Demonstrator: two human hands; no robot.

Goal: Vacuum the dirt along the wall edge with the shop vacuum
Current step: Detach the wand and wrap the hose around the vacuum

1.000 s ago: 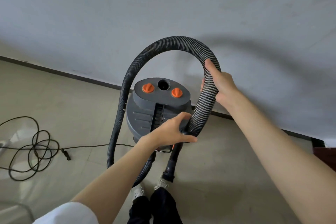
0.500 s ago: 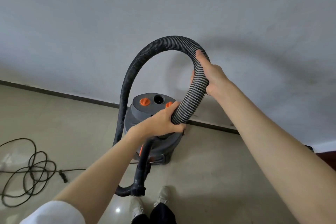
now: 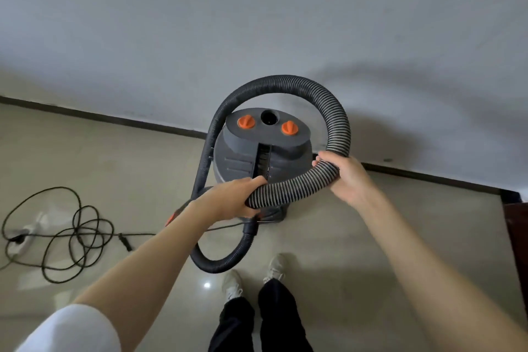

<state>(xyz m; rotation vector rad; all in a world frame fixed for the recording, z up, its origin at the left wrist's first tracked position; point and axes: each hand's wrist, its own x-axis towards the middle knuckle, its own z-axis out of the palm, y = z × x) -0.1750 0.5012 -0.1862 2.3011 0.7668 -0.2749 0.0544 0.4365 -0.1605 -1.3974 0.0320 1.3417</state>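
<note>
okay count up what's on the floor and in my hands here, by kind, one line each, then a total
Shop vacuum: 1
Hose: 1
Orange knobs: 2
Power cord: 1
Power strip: 1
Total: 6

White sleeve (image 3: 71, 328), blk trousers (image 3: 257, 323), white shoes (image 3: 233, 284)

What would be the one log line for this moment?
left hand: grips hose | right hand: grips hose | shop vacuum: by wall | vacuuming: not started
</note>
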